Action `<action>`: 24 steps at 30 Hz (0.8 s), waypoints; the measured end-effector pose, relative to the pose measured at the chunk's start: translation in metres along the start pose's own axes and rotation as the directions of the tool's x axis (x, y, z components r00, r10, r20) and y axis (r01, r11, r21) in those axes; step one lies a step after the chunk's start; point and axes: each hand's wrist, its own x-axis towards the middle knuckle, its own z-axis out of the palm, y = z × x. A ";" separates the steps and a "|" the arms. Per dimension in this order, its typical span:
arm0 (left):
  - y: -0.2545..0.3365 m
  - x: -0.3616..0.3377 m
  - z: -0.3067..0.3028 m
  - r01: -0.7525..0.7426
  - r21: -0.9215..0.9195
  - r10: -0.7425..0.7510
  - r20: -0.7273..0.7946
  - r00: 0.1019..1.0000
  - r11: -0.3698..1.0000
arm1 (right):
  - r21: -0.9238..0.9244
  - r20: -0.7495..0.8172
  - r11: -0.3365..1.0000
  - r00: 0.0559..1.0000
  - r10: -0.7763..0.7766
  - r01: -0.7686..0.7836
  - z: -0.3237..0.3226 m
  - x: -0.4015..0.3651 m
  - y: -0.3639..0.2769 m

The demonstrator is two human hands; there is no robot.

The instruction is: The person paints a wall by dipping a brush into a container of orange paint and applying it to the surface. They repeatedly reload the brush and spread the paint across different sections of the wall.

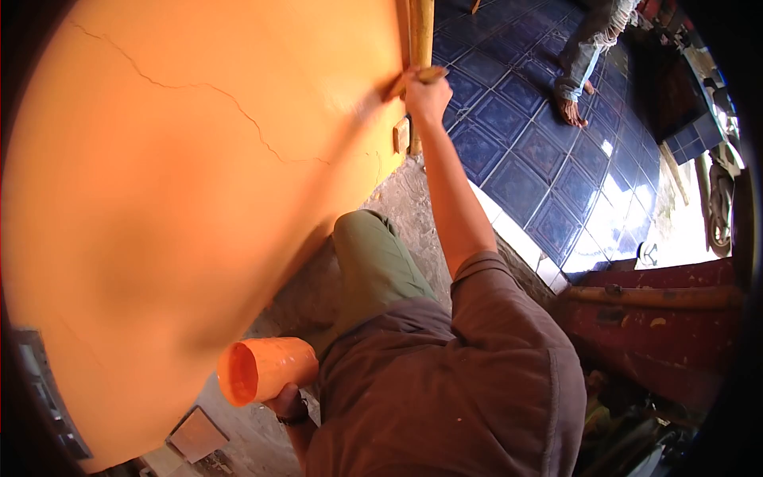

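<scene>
My right hand (429, 97) reaches up to the far edge of the orange wall (191, 183), closed around a paintbrush (433, 74). The handle's end sticks out past my fist, and the bristle end points at the wall, mostly in shadow. Low at my left side, my left hand (288, 401) grips an orange plastic container (274, 368) from beneath. Its mouth is tipped toward the wall; what is inside cannot be made out. A thin crack (230, 102) runs across the wall's upper part.
A yellowish post (421, 36) and a small box-like fitting (401, 136) stand at the wall's edge. Dark blue floor tiles (509, 143) lie beyond, with another person's bare foot (571, 113) on them. A loose tile (197, 434) rests by the wall. A dark red object (660, 318) is at right.
</scene>
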 end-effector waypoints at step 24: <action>-0.001 0.000 0.009 0.121 0.065 -0.126 0.081 0.989 0.991 | -0.059 -0.077 0.995 0.994 0.072 -0.076 0.018 -0.069 0.096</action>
